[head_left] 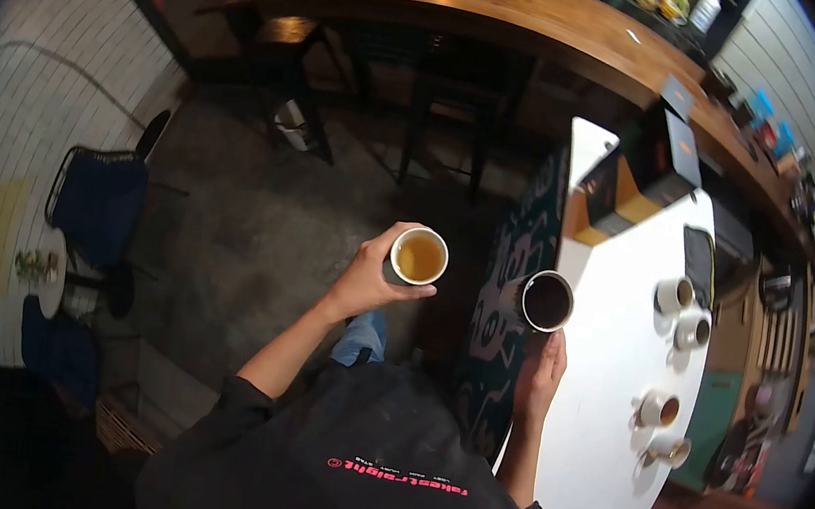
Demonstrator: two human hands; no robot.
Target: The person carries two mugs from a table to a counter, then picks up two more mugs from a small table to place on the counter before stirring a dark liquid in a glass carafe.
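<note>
**Amber liquid (420,258) and near-black liquid (548,303): one open cup per hand**

Head view: the left hand (361,284) grips the left cup (391,267), fingers round the far side and thumb along the near side; the cup is over the floor (232,204), apart from the table (601,407). The right hand (543,365) grips the right cup (525,300) from the near side; this cup is beside the table's left edge, above the patterned panel (499,315). Four more cups are near the table's far edge: first (674,295), second (692,332), third (659,409), fourth (670,451); the box (625,194) is at the upper end.

Spill risk: neither held cup shows a lid; a wrist tilt or sudden stop could send liquid over a rim. Knock risk: a low sideways sweep of the right hand could strike the table edge. Slip risk: a wet wall or loosened fingers could drop the left cup to the floor.

Visibility limits: most right-hand fingers are hidden; both held cups' bases are out of sight; the fill depths cannot be judged; the fourth cup's contents are unclear; items at the table's lower end are blurred and partly covered.
</note>
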